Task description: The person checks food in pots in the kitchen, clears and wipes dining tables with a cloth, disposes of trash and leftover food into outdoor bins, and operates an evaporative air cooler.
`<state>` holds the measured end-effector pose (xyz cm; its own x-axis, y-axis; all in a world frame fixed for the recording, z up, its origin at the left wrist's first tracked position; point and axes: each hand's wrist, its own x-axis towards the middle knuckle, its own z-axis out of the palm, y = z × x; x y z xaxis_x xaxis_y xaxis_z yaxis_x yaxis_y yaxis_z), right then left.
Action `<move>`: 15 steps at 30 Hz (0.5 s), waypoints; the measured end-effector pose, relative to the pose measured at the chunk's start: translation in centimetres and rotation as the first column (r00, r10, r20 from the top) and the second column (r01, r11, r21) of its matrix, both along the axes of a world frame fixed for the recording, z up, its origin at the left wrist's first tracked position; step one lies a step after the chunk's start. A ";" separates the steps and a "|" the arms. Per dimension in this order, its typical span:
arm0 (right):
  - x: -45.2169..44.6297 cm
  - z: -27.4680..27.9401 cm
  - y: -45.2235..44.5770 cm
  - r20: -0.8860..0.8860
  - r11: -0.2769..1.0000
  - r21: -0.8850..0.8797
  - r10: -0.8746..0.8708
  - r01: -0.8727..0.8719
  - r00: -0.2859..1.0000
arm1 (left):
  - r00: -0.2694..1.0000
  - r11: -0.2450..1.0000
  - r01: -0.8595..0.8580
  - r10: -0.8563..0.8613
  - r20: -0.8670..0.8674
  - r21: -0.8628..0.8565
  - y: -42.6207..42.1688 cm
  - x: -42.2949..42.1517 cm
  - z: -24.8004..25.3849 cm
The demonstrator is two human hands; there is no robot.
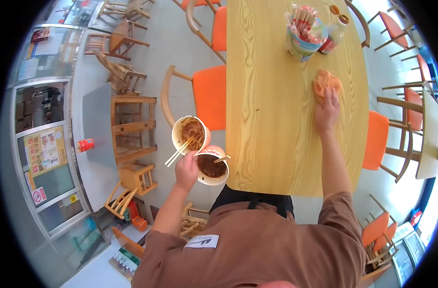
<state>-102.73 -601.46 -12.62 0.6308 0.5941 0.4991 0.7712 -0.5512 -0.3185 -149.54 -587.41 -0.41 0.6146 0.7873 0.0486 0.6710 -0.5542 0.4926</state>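
Observation:
My left hand [186, 171] grips two paper bowls together, out past the left edge of the wooden table [276, 134]. The farther paper bowl [176, 132] holds brown sauce or broth with a pair of chopsticks [180, 152] leaning over its rim. In the nearer paper bowl [212, 181] is dark brown liquid, and a short pale stick pokes out. My right hand [327, 109] presses an orange cloth [326, 82] onto the tabletop, fingers closed over its near part. Beyond the cloth stand a bucket [300, 48] of wrapped chopsticks and two bottles [335, 36].
An orange-seated chair [209, 96] stands at the table's left side, close to the bowls. Another orange chair [376, 139] is against the right side. A grey table [98, 125] with a red container [85, 145] and wooden stools lie farther left. A tiny dark speck marks the tabletop.

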 end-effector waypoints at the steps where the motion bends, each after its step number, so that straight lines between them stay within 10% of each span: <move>1: -1.7 -1.4 1.3 -0.075 0.998 0.039 0.059 -0.057 0.995 | 1.000 1.000 0.009 -0.009 0.004 -0.018 0.6 -1.1 -0.8; 11: -21.2 2.1 6.8 -0.371 0.846 0.118 0.523 -0.519 0.767 | 0.897 0.895 0.437 -0.426 0.122 -0.093 8.1 -4.7 -8.7; 15: -20.4 2.6 2.1 -0.401 0.904 0.323 0.398 -0.279 0.825 | 0.849 0.845 0.525 -0.510 0.139 -0.105 9.4 -4.8 -11.7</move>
